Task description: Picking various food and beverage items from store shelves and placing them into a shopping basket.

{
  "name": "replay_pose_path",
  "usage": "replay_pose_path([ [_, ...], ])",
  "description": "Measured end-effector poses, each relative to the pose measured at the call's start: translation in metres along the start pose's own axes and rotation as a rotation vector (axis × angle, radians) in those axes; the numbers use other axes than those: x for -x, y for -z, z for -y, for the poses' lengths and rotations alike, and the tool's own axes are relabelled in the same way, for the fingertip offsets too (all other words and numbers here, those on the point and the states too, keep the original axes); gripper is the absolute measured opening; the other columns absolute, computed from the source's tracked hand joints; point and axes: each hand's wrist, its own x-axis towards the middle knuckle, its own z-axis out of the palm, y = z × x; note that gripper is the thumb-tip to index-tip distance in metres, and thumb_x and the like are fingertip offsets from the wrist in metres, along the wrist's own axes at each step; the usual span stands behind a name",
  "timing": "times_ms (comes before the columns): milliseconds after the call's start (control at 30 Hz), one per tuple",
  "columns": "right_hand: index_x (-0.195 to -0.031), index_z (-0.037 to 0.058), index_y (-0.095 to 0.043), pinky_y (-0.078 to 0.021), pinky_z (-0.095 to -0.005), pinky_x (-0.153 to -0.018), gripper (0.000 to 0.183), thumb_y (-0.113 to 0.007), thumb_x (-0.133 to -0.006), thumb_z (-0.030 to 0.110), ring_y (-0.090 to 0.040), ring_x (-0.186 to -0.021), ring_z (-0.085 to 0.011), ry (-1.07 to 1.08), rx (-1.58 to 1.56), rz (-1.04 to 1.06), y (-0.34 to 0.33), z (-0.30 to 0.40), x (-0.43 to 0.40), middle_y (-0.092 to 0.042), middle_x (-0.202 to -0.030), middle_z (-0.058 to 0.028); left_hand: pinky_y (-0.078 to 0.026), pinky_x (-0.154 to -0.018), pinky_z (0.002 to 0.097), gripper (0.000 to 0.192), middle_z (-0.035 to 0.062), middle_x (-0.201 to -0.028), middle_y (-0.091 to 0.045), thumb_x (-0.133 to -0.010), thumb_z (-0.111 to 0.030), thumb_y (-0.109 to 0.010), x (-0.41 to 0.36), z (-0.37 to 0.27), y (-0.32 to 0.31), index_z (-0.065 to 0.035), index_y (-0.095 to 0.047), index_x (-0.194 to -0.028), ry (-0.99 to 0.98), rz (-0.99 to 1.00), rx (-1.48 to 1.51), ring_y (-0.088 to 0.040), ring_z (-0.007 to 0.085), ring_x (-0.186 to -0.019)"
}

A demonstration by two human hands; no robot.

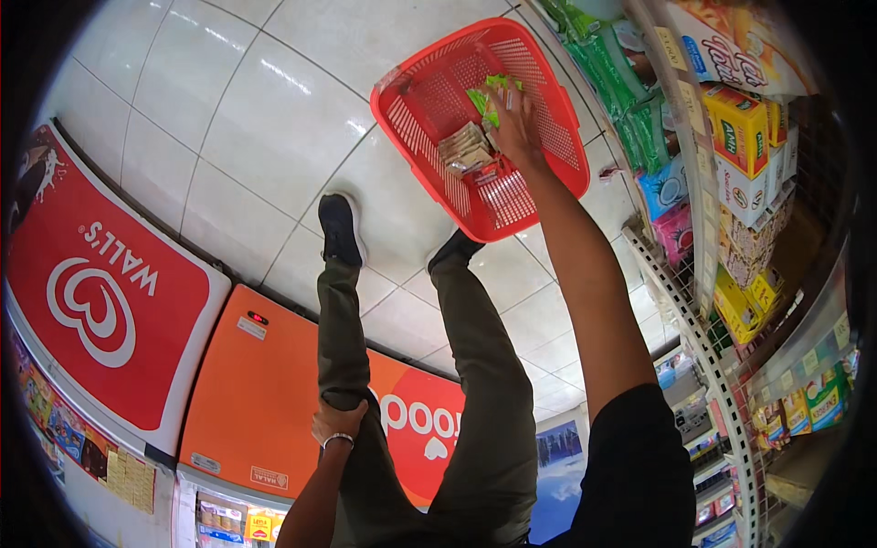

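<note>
Inside a red plastic shopping basket [445, 205] on the floor, my right hand [515, 127] is around some green and orange packets [483, 101]. Its fingers cover part of them. Beside that hand lies a bundle of beige sachets [464, 147] in clear wrap. A few red packets [488, 171] lie on the basket floor, partly hidden by my wrist. My left hand [337, 419], with a light band at the wrist, clasps the left knee of my dark green trousers [342, 342]; its fingers are partly hidden.
White floor tiles [267, 123] surround the basket. A red chest freezer [164, 253] and an orange one [253, 383] stand on the left. Along the right runs a wire shelf with green packs [610, 61] and yellow boxes [738, 127]. My dark shoe [339, 229] is left of the basket.
</note>
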Motion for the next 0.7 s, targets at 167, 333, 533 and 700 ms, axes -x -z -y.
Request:
replay_pose_path([
  [167, -0.145, 0.0265, -0.044, -0.0341, -0.0518, -0.113, 0.081, -0.077, -0.074, 0.004, -0.034, -0.139, -0.0365, 0.182, 0.21, -0.088, -0.015, -0.031, -0.025, -0.031, -0.153, -0.0123, -0.052, -0.093, 0.0489, 0.103, 0.0257, -0.119, -0.064, -0.058, -0.055, -0.084, -0.005, -0.006, -0.016, -0.0051, -0.044, -0.139, -0.042, -0.018, 0.0, -0.063, 0.0403, -0.11],
  [333, -0.127, 0.0139, -0.062, -0.0372, -0.0499, -0.107, 0.046, -0.072, -0.083, 0.019, -0.043, -0.132, -0.0319, -0.017, -0.015, 0.022, -0.009, -0.005, -0.03, -0.042, -0.144, -0.0132, -0.051, -0.094, 0.0495, 0.104, 0.0261, -0.119, -0.063, -0.059, -0.055, -0.083, -0.009, 0.001, -0.014, -0.0054, -0.042, -0.14, -0.005, 0.003, -0.044, -0.063, 0.0411, -0.11],
  [533, -0.126, 0.0125, -0.062, -0.0422, -0.0496, -0.102, 0.055, -0.08, -0.076, 0.027, -0.045, -0.128, -0.0342, -0.2, 0.005, -0.072, -0.013, 0.004, -0.025, -0.043, -0.141, -0.0169, -0.051, -0.093, 0.0497, 0.103, 0.0265, -0.121, -0.062, -0.061, -0.055, -0.082, -0.007, -0.003, -0.02, -0.0054, -0.041, -0.141, -0.036, -0.023, -0.054, -0.063, 0.0416, -0.11],
  [700, -0.132, 0.0134, -0.058, -0.0445, -0.0478, -0.102, 0.063, -0.08, -0.074, 0.024, -0.045, -0.127, -0.0359, -0.217, -0.041, -0.144, -0.014, -0.015, -0.019, -0.041, -0.141, -0.0177, -0.052, -0.093, 0.0497, 0.104, 0.0268, -0.122, -0.062, -0.061, -0.055, -0.083, -0.013, 0.004, -0.032, -0.0048, -0.039, -0.141, -0.068, -0.043, -0.088, -0.063, 0.042, -0.11],
])
